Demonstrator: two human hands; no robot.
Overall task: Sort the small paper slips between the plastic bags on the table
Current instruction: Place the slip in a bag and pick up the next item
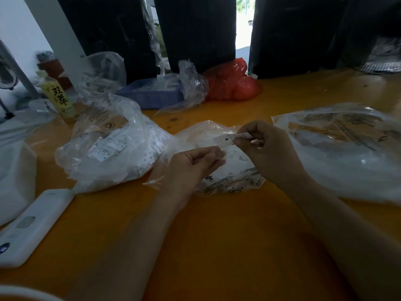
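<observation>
My right hand (269,148) pinches a small white paper slip (224,141) marked "M" between thumb and forefinger, above the middle plastic bag (227,181). My left hand (193,164) hovers just below and left of the slip, fingers curled, its fingertips close to the slip's left end; whether they touch it I cannot tell. A clear bag full of white slips (108,148) marked "S" lies to the left. A large flat clear bag (347,148) lies to the right.
The orange table (217,235) holds a white device (32,227) at front left, a white block (15,179) at far left, a yellow-labelled bottle (59,96), a blue tray (152,94), crumpled clear plastic (193,83) and a red bag (234,83) at the back.
</observation>
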